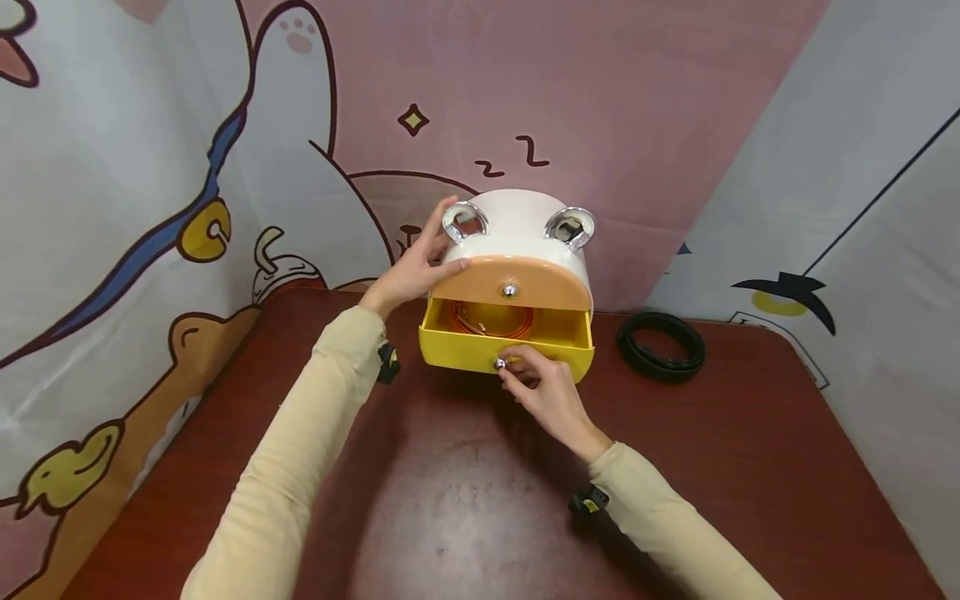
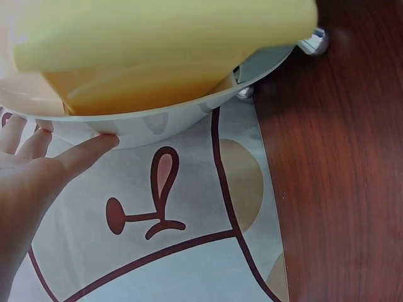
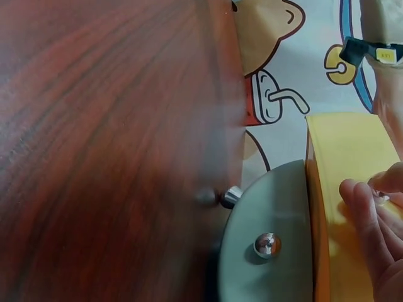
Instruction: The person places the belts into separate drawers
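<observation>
A small white cabinet (image 1: 517, 218) with silver ears stands at the back of the table in the head view. Its yellow drawer (image 1: 453, 350) is pulled out, and thin red-orange loops (image 1: 463, 321) lie inside. My right hand (image 1: 553, 398) pinches this drawer's silver knob (image 1: 500, 364) between thumb and fingertips. With fairly straight fingers, my left hand (image 1: 411, 273) rests against the cabinet's left side, its thumb at the edge of the peach upper drawer (image 1: 476, 287). The right wrist view shows a grey-green drawer front (image 3: 271, 201) below the yellow one.
A black rolled strap, like a belt (image 1: 639, 354), lies on the dark red-brown table (image 1: 465, 500) right of the cabinet. Behind and beside the table hangs a printed cartoon cloth (image 1: 637, 108). Silver feet (image 3: 232, 197) hold the cabinet up.
</observation>
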`<action>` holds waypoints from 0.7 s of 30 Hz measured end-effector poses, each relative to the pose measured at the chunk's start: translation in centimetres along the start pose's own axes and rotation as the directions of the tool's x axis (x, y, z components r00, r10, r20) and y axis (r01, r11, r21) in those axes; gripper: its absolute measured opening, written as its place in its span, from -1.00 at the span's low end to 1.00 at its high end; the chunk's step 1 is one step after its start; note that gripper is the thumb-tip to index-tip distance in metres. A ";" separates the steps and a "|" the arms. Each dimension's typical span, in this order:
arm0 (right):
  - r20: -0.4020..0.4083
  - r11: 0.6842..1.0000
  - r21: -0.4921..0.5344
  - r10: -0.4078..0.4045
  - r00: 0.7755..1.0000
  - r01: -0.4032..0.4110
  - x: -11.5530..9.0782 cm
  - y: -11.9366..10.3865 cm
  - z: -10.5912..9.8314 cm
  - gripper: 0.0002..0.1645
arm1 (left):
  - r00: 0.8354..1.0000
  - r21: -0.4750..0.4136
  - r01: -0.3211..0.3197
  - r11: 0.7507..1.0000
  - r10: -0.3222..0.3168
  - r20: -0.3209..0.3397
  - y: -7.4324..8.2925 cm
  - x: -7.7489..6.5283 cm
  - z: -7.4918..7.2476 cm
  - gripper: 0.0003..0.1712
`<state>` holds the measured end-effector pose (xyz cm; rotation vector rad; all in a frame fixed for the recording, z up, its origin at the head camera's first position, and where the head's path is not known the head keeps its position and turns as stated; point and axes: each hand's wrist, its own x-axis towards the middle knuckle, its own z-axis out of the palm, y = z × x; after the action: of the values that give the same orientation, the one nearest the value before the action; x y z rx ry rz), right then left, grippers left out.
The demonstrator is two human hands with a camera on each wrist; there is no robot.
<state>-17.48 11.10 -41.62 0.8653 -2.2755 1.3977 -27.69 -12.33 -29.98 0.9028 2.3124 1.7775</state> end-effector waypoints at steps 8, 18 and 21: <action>-0.039 0.997 -0.048 -0.056 0.998 0.054 0.7 0.7 -0.2 -0.71 | 1.000 0.007 -0.020 1.000 0.020 -0.011 -2.2 1.0 -0.4 0.01; -0.041 0.997 -0.068 -0.051 0.998 0.048 1.6 1.5 -0.4 -0.73 | 1.000 -0.028 -0.022 0.999 0.022 0.002 -0.9 0.5 -0.2 -0.01; -0.042 0.997 -0.068 -0.042 0.998 0.040 1.8 1.7 -0.4 -0.73 | 1.000 -0.026 -0.014 1.000 0.015 0.009 -0.2 0.1 0.0 -0.02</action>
<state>-19.96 11.46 -41.62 0.8479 -2.2462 1.3023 -27.85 -12.33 -30.13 0.9241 2.2776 1.8007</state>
